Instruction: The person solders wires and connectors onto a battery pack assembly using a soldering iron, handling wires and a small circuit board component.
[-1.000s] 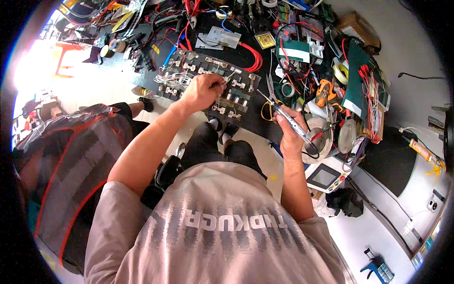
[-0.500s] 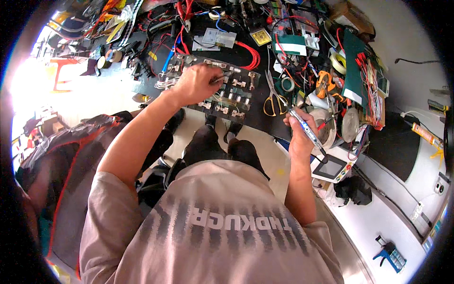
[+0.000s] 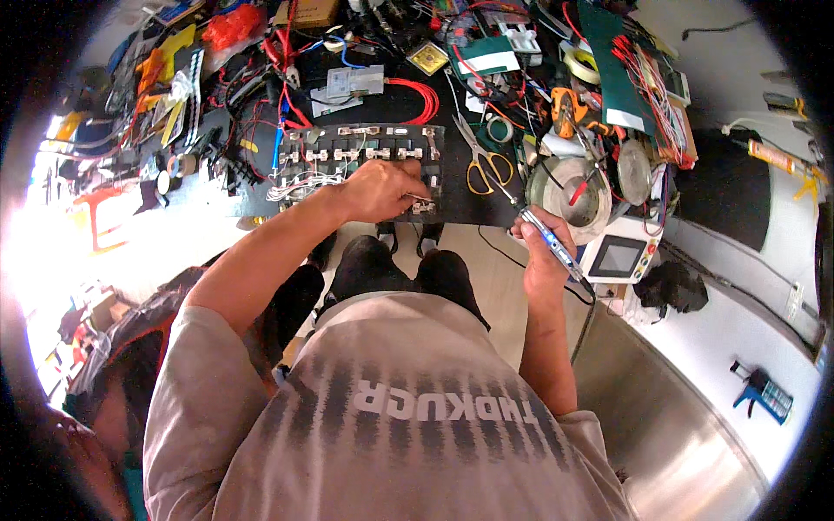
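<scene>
Along the near edge of the dark workbench lies a black board (image 3: 356,141) fitted with rows of silvery metal clips. My left hand (image 3: 382,189) rests over its near right part, fingers pinched together close to a clip (image 3: 423,207) at the corner. What sits between those fingertips is too small to make out. Thin white wires (image 3: 304,182) bunch at the board's left side, partly behind my wrist. Off to the right, my right hand (image 3: 546,247) grips a blue and silver soldering iron (image 3: 547,233), its metal tip pointing up and left toward the scissors, its cord trailing behind.
Scissors with yellow handles (image 3: 488,169) lie between board and soldering iron. Beyond are a red wire coil (image 3: 421,100), tape roll (image 3: 499,129) and orange tool (image 3: 567,113). A round pale dish (image 3: 573,195) and a control box with screen (image 3: 618,256) stand at the right.
My left hand has shifted across the board toward its near right corner. The soldering iron stays in my right hand. The whole view has turned slightly.
</scene>
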The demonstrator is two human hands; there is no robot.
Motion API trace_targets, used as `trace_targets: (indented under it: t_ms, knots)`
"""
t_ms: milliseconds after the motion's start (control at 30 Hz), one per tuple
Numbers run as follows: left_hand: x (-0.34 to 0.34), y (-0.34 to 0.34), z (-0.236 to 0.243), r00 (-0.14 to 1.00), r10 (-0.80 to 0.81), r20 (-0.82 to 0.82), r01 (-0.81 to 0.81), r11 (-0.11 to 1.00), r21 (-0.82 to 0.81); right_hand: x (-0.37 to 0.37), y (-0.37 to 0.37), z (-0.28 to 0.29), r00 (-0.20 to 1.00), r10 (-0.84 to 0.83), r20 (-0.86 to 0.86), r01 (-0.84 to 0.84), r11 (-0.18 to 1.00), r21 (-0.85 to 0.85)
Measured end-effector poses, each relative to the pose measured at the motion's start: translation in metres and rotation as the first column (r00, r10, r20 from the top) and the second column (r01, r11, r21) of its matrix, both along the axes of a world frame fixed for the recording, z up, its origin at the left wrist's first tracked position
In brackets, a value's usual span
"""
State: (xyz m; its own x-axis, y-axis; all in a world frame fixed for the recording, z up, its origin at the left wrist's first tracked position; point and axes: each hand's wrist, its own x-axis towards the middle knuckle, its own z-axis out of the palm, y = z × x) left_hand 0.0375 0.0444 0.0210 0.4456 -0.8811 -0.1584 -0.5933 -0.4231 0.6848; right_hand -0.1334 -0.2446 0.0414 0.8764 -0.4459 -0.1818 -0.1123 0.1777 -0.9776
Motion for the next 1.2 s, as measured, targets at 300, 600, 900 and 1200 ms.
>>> trace_targets:
  t_ms: [300,600,900,1200]
  knots:
    - [0.014,-0.012,-0.009,0.983,-0.174,0.059,0.175,0.984,-0.012,-0.042,0.018,0.013,0.984,-0.169,-0.053,0.162,0.979,-0.127]
    - [0.035,-0.031,-0.011,0.922,-0.38,0.071,0.37,0.92,0.128,-0.068,0.059,0.017,0.987,-0.118,-0.107,0.103,0.985,-0.139]
    - [0.034,-0.032,-0.015,0.882,-0.442,0.163,0.419,0.894,0.155,-0.066,0.098,-0.009,0.997,-0.015,-0.078,0.009,0.997,-0.075]
    - [0.03,-0.027,-0.012,0.893,-0.407,0.191,0.386,0.912,0.136,-0.06,0.11,-0.033,0.999,-0.027,-0.023,0.026,0.999,-0.027]
